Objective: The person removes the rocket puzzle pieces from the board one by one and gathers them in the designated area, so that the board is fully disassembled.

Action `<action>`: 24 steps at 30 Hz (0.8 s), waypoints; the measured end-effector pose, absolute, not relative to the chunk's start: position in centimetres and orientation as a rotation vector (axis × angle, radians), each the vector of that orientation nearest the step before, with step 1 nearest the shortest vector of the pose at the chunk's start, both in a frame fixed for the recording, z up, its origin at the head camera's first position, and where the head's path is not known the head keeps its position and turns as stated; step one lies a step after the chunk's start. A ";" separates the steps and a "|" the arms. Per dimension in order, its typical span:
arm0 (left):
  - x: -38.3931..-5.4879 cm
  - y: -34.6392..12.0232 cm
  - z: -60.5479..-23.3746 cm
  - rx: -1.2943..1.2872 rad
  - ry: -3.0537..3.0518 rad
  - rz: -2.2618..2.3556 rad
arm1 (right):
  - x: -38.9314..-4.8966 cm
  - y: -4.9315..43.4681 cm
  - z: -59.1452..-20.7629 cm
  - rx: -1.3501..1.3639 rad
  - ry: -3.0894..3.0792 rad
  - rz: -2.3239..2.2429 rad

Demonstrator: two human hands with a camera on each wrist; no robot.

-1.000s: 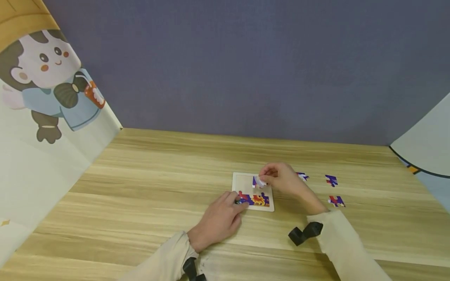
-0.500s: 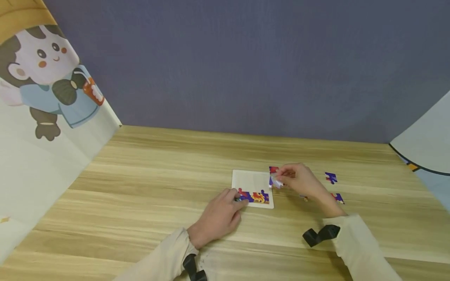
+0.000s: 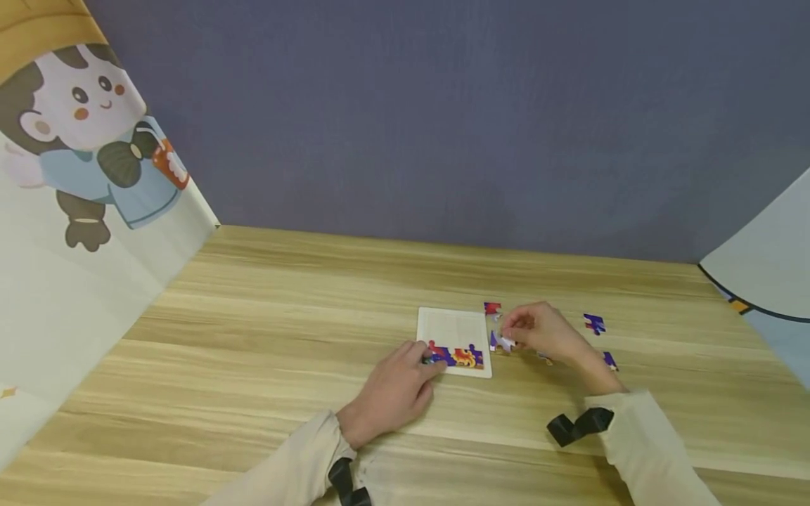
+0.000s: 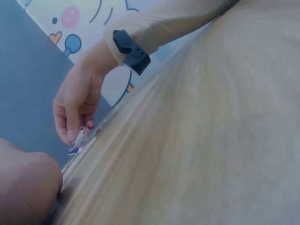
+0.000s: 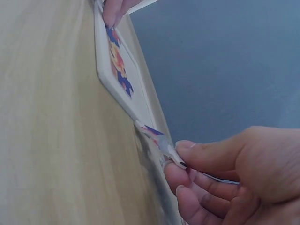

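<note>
My right hand (image 3: pixel 545 334) pinches a purple and white jigsaw piece (image 5: pixel 157 139) between thumb and fingertips, beside the right edge of a white puzzle tray (image 3: pixel 448 322). In the right wrist view the piece is tilted near the tray's corner. My left hand (image 3: pixel 389 392) rests at the tray's lower left, its fingertips touching the joined purple, red and yellow pieces (image 3: pixel 467 357) along the near edge. The leftmost of those pieces is partly hidden under the fingers. Behind them, the bare bed of the tray shows.
Loose jigsaw pieces lie right of the tray: a red and purple one (image 3: pixel 492 308) behind the right hand, a purple one (image 3: pixel 593 323) farther right, and another (image 3: pixel 610 360) partly covered by the right wrist. A dark blue-grey partition (image 3: pixel 443 126) stands behind the wooden table (image 3: pixel 285 295).
The right hand has carried the piece from over the tray to the right, then slightly down beside the tray's edge. The red and purple piece behind is now uncovered. The left hand stays put.
</note>
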State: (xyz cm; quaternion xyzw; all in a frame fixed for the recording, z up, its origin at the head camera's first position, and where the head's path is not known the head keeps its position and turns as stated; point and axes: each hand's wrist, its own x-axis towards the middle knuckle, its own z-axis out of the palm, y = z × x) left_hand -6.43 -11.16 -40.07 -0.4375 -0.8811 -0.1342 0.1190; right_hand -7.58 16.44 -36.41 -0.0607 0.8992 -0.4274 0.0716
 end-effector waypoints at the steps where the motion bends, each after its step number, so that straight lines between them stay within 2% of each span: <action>1: -6.4 -11.2 -40.1 -1.280 -2.577 -0.390 | -7.6 16.4 -36.5 -0.179 2.699 -1.284; 24: -6.5 -11.2 -40.2 -1.284 -2.582 -0.390 | -8.0 15.9 -37.6 -0.236 2.930 -1.065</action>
